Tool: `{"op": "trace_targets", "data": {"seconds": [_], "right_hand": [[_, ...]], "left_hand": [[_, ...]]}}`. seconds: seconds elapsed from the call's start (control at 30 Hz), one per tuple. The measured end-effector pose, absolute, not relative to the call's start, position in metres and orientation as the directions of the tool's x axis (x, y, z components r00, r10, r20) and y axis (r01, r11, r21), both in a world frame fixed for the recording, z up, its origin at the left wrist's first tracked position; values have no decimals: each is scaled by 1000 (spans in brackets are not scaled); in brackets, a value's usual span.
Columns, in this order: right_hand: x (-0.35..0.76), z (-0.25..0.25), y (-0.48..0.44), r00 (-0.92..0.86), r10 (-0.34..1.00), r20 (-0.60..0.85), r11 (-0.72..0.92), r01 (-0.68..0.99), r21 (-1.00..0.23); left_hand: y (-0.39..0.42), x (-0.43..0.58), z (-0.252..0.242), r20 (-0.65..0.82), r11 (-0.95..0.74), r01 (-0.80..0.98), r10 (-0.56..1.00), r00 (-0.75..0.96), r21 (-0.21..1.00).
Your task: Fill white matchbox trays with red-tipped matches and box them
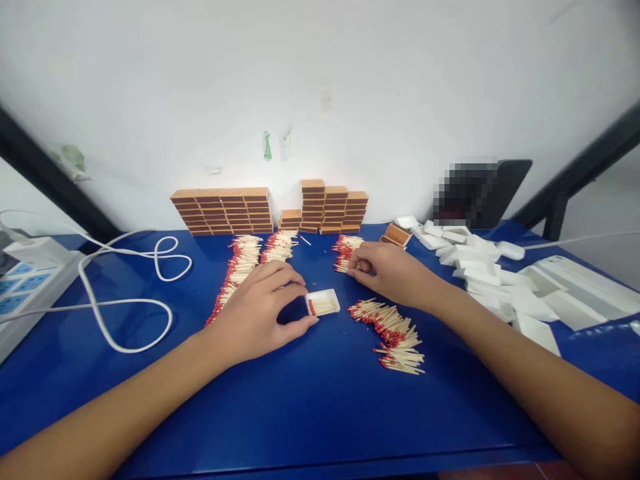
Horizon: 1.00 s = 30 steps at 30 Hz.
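My left hand rests on the blue table, its thumb and fingers pinched on the left end of a small white matchbox tray that holds a few red-tipped matches. My right hand lies further back, fingers curled onto a pile of matches; what they grip is hidden. Another pile of matches lies just right of the tray. A long row of matches runs behind my left hand.
Stacked brown matchboxes and a second stack stand against the white wall. Loose white trays are heaped at right, with an open brown sleeve. A power strip and white cable lie at left.
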State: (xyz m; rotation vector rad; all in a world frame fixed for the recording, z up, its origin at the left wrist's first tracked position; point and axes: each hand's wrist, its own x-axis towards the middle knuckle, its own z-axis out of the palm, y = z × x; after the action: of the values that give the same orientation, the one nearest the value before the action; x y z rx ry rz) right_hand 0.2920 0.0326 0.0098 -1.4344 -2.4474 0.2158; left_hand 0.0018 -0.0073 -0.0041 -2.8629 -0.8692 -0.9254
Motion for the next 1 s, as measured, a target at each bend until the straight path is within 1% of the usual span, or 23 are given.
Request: {"op": "trace_targets", "data": {"seconds": [0.4, 0.6, 0.8, 0.93, 1.0], "right_hand": [[295, 14, 31, -433, 889, 150, 458, 829, -322], [296, 22, 25, -464, 884, 56, 461, 846, -267], [296, 20, 27, -462, 883, 80, 466, 848, -252], [295, 19, 28, -464, 885, 43, 459, 850, -259], [295, 19, 27, -463, 885, 49, 459, 849, -263]], "left_hand": [[-8, 4, -4, 561, -857, 491, 486, 670, 157], [-7, 2, -6, 544, -848, 507, 501, 673, 152], [-8, 2, -5, 543, -852, 499, 497, 676, 159], [-7, 2, -6, 542, -850, 501, 501, 675, 163], [-6, 1, -6, 545, -851, 500, 497, 675, 158]]}}
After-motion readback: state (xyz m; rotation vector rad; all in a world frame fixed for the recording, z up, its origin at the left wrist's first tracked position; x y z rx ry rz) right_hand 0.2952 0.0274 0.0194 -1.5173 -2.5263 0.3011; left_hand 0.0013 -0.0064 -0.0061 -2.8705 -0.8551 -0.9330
